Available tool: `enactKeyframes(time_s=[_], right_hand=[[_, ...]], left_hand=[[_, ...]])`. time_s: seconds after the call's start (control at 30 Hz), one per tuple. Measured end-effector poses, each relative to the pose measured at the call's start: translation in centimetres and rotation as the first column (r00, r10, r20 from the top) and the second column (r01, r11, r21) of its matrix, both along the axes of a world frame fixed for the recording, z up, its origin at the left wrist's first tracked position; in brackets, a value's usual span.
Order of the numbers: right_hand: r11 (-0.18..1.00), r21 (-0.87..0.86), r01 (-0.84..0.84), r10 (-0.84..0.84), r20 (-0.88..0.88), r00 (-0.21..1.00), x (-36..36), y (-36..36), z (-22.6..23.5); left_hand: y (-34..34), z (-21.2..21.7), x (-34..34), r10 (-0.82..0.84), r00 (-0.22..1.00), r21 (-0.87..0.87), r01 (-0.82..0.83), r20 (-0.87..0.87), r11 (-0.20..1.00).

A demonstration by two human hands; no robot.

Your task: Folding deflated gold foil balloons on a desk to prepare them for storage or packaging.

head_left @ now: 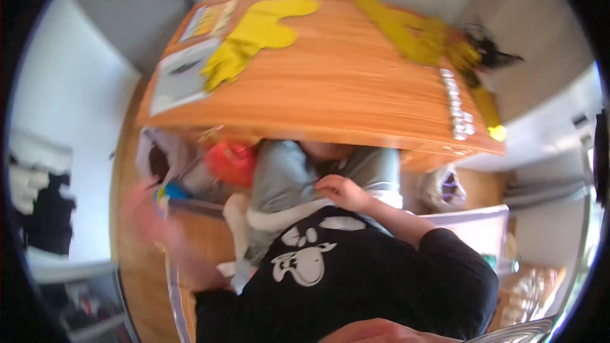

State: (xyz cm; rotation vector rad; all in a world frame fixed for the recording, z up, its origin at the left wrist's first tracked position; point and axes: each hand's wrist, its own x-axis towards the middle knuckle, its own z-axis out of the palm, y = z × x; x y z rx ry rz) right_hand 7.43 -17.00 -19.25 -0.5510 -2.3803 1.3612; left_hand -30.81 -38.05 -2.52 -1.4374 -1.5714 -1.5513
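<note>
My right hand (pixel 343 192) lies on my lap at the hem of my black shirt (pixel 356 267), its fingers curled against a white under-layer and grey shorts (pixel 286 171). Whether it grips the cloth is unclear. My left hand (pixel 149 216) is a motion-blurred smear at the left, beside a wooden chair edge (pixel 203 228); its fingers cannot be made out. In front of me stands a wooden table (pixel 343 95). A yellow rubber glove (pixel 257 35) lies on its far left part, and another yellow glove (pixel 413 32) on the far right.
On the table's left end lie a grey sheet (pixel 181 76) and a colourful booklet (pixel 210 19). Small white pieces (pixel 457 105) run in a row along its right side. Under the table are a red bag (pixel 232 162) and a plastic bag (pixel 445 187).
</note>
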Motion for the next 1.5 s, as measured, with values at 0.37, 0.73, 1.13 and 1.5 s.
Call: enactKeyframes(time_s=[0.37, 0.73, 1.13, 1.5], right_hand=[[0.944, -0.050, 0.325, -0.311, 0.185, 0.932, 8.4, -1.1, 3.0], [0.965, 0.072, 0.253, -0.259, 0.111, 0.959, 7.6, 1.6, 8.5], [0.804, 0.555, 0.213, -0.195, -0.091, 0.976, 9.2, 19.2, 20.3], [0.758, 0.608, 0.235, -0.409, 0.163, 0.898, 9.7, 35.9, 17.6]], left_hand=[[18.0, -1.5, 9.8, -0.522, 0.821, 0.330, 0.438, 0.233, 0.836], [24.0, 2.7, 10.3, -0.673, 0.711, 0.440, 0.548, 0.204, 0.712], [33.9, 7.9, 14.0, -0.817, 0.556, 0.468, 0.688, 0.150, 0.555], [55.0, -0.1, 22.0, -0.675, 0.568, -0.016, 0.770, 0.471, 0.637]])
